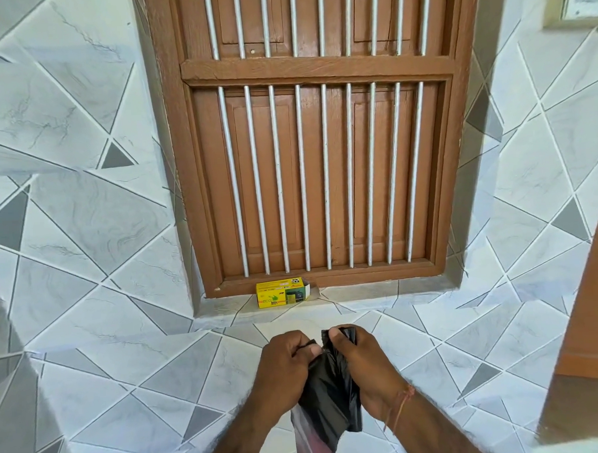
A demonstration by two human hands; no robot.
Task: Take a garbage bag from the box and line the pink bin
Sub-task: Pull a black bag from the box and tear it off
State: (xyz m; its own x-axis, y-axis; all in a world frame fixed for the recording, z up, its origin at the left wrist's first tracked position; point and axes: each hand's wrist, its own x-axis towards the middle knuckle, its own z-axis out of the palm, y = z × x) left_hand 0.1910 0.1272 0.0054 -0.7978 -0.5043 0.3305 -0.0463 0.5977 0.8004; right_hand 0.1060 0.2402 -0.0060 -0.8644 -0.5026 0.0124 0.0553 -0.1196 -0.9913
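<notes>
A black garbage bag (329,396) hangs folded between both hands at the bottom centre. My left hand (286,360) pinches its top edge on the left side. My right hand (358,357) grips the top edge on the right, thumb over the plastic. The yellow garbage bag box (281,293) lies on the window ledge beyond the hands, its right end flap open. Below the bag, a pinkish shape (314,448) shows at the bottom edge; I cannot tell whether it is the pink bin.
A brown wooden window (318,157) with white vertical bars fills the wall ahead, above a narrow tiled ledge (379,293). Grey and white patterned tiles cover the walls on both sides. A brown wooden panel (595,299) stands at the right edge.
</notes>
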